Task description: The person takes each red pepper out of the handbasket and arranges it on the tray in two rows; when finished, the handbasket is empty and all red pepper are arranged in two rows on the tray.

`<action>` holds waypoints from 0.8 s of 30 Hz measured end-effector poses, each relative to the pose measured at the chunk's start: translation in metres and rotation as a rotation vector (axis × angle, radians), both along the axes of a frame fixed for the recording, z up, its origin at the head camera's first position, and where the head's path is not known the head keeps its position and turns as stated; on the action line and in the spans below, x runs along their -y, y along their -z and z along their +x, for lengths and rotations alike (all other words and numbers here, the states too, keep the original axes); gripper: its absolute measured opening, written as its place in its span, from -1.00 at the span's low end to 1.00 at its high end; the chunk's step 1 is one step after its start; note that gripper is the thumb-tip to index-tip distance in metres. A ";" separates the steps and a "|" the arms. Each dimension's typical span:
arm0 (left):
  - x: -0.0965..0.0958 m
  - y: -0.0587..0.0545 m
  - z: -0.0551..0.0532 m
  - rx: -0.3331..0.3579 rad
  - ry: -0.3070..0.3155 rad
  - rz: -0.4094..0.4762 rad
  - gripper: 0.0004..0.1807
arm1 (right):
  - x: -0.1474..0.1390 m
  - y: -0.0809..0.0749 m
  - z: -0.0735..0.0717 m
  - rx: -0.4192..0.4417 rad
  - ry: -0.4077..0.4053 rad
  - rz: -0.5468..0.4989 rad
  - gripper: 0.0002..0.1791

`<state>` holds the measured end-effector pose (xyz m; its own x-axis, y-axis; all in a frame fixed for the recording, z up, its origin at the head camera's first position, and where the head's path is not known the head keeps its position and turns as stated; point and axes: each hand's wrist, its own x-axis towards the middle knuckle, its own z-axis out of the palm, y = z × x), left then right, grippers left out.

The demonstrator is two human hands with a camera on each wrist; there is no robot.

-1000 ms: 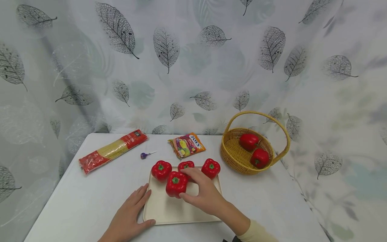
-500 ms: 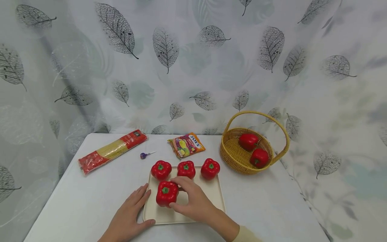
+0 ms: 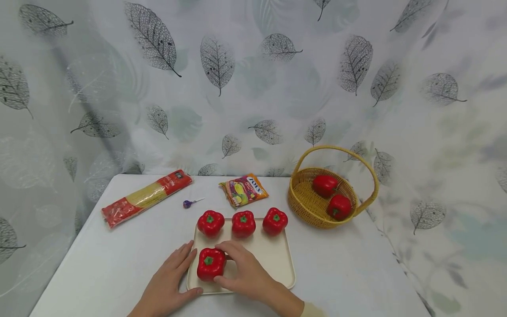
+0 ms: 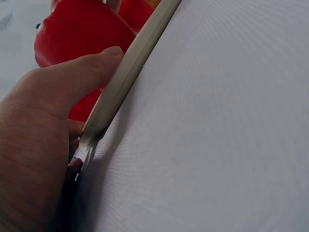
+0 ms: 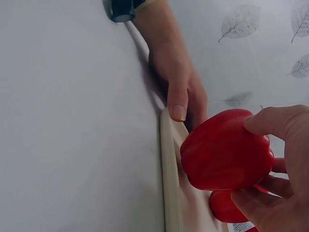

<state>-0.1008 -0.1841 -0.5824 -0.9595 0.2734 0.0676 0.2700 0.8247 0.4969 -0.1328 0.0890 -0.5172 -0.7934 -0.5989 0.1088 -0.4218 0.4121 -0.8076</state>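
Observation:
In the head view, my right hand (image 3: 247,271) grips a red bell pepper (image 3: 211,264) from its right side, thumb near the front and fingers behind. That pepper (image 5: 227,150) is over the front left part of a cream tray (image 3: 273,259); whether it touches the tray is hard to tell. Along the tray's back edge sit three more bell peppers: a left one (image 3: 211,223), a middle one (image 3: 243,224) and a right one (image 3: 275,221). My left hand (image 3: 168,279) rests on the tray's left edge with fingers extended, its thumb (image 4: 96,67) lying on the rim.
At the back right stands a wicker basket (image 3: 306,207) with two red peppers (image 3: 332,197) inside. Behind the tray lie a Fox's candy bag (image 3: 244,190) and a lollipop (image 3: 188,204). A long red-and-yellow noodle packet (image 3: 146,198) lies at the back left. A leaf-print curtain (image 3: 253,88) hangs behind.
My right hand has carried the bell pepper left and toward the front of the tray, away from the back row, uncovering the middle pepper. The left hand has stayed at the tray's edge.

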 end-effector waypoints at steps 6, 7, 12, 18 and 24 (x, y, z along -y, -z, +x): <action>0.000 0.001 0.000 0.008 0.009 0.005 0.21 | 0.003 0.005 0.001 0.026 0.012 0.008 -0.23; 0.000 0.001 -0.001 0.007 0.009 0.005 0.21 | 0.003 0.006 0.001 0.027 0.016 0.010 -0.23; 0.000 0.001 -0.001 -0.004 0.009 0.004 0.20 | 0.003 0.006 0.000 0.021 0.013 0.024 -0.20; 0.000 0.002 -0.001 -0.002 0.005 0.015 0.22 | 0.002 0.007 0.000 0.019 0.009 0.032 -0.18; -0.001 0.001 -0.002 -0.010 0.009 0.019 0.21 | 0.001 0.005 0.002 0.032 0.020 0.038 -0.15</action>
<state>-0.1024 -0.1836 -0.5831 -0.9564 0.2801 0.0826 0.2821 0.8127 0.5098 -0.1310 0.0879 -0.5225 -0.8080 -0.5861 0.0604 -0.3875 0.4512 -0.8039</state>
